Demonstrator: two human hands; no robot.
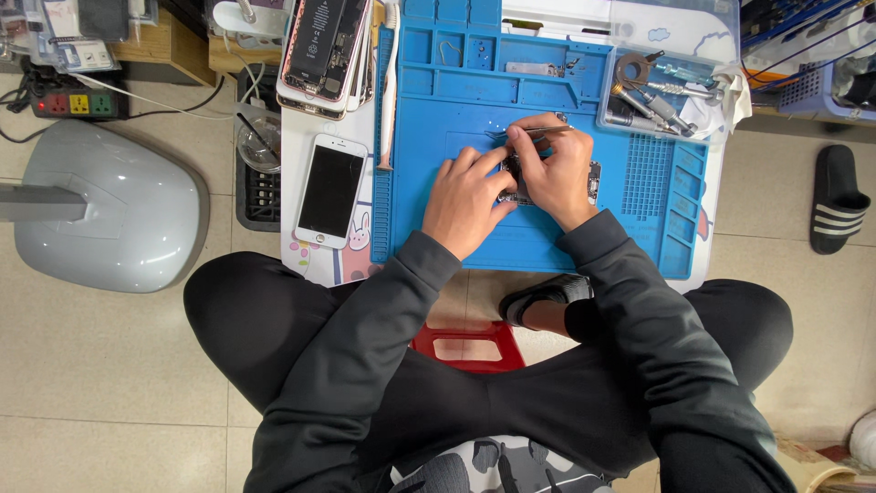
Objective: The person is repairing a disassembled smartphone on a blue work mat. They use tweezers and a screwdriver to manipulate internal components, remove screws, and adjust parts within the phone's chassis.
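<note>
A small opened phone body [593, 183] lies on the blue repair mat [474, 82], mostly hidden under my hands. My left hand [465, 196] rests on its left side, fingers curled against it. My right hand [552, 164] holds thin metal tweezers [534, 132], their tips pointing left above the phone body. Both hands touch each other over the phone body.
A white phone [330, 190] lies face up left of the mat. A stack of opened phones [324, 50] sits behind it. A clear tray of tools [662, 96] stands at the mat's back right. A grey lamp base [109, 210], a power strip [78, 102] and a black slipper [835, 196] lie on the floor.
</note>
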